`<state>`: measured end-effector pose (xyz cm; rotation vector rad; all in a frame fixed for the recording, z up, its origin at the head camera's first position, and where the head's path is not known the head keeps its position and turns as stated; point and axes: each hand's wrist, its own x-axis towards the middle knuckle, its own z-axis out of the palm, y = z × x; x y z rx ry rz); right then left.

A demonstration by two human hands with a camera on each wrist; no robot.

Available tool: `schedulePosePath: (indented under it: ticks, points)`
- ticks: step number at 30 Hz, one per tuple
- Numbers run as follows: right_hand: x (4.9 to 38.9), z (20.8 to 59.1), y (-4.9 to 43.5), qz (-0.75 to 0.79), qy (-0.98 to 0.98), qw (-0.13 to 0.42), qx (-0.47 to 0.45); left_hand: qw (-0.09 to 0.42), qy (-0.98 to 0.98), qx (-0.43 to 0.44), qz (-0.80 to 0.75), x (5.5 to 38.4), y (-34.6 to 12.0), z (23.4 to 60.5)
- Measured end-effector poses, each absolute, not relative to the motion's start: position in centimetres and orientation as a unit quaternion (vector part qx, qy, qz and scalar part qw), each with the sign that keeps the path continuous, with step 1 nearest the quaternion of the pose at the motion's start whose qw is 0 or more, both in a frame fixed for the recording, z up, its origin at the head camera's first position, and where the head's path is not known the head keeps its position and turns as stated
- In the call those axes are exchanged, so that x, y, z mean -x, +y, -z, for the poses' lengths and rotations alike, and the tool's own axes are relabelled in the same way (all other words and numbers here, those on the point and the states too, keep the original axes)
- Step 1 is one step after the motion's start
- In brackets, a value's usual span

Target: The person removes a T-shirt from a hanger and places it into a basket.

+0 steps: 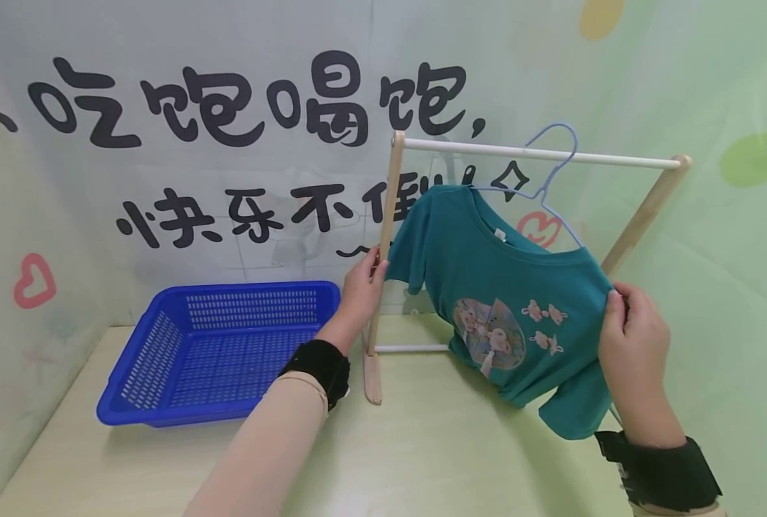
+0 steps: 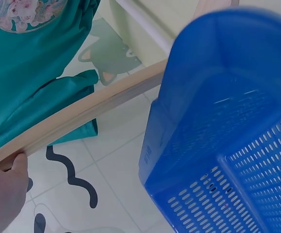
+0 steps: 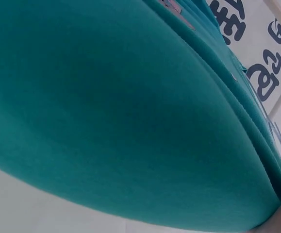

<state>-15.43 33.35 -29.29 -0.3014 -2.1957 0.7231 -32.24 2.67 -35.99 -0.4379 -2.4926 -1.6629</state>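
Note:
A teal T-shirt point(image 1: 519, 280) with a printed picture is on a light-blue wire hanger point(image 1: 554, 176). The hanger's hook goes over the white rod point(image 1: 461, 147) of a small wooden clothes rack point(image 1: 642, 215). My left hand point(image 1: 362, 287) holds the rack's left post, beside the shirt's sleeve; in the left wrist view the thumb lies against the wooden post point(image 2: 89, 104). With thumb and fingers, my right hand point(image 1: 638, 345) pinches the shirt at its right shoulder. Teal cloth point(image 3: 130, 116) fills most of the right wrist view, hiding most of that hand.
A blue plastic basket point(image 1: 134, 345) with perforated walls stands on the pale table point(image 1: 422, 459), left of the rack. Behind is a printed wall sheet point(image 1: 261, 36) with large black characters. The rack's lower white bar point(image 1: 412, 349) runs behind the shirt.

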Motion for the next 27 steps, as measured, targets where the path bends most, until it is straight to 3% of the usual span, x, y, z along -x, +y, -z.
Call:
schedulePosePath:
  ticks: [18,27]
  points:
    - [13.6,31.6,34.0,-0.288,-0.856,0.414,0.117,0.074,-0.818,0.144,0.552,32.2,3.0,36.1]
    - [12.9,33.7,33.8,-0.288,-0.875,0.366,0.131,0.082,-0.817,0.142,0.554,32.0,3.2,36.3]
